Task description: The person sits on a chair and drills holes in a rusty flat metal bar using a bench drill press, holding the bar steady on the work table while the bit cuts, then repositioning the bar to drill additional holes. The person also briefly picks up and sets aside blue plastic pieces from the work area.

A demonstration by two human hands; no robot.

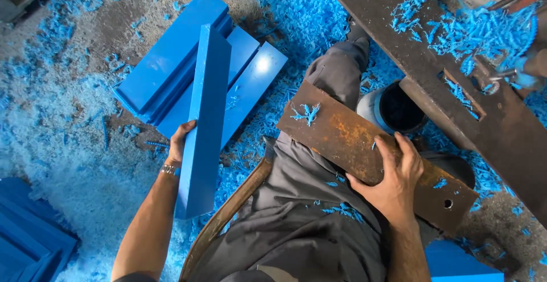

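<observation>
My left hand (180, 143) grips a long blue plastic bar (205, 116) by its left edge, holding it lengthwise above the floor. Under the bar's far end lies a stack of blue plastic slabs (165, 65). My right hand (393, 179) rests with spread fingers on a rusty steel plate (342, 136) that lies across my lap, over grey trousers (296, 213). Blue shavings sit on the plate. A wristband is on my left wrist.
Blue plastic shavings (62, 139) cover the floor. A rusty machine bed (456, 71) with a slot runs along the upper right. A dark round container (399, 108) stands beside my knee. More blue slabs (28, 236) lie at lower left. A curved wooden chair edge (228, 213) shows.
</observation>
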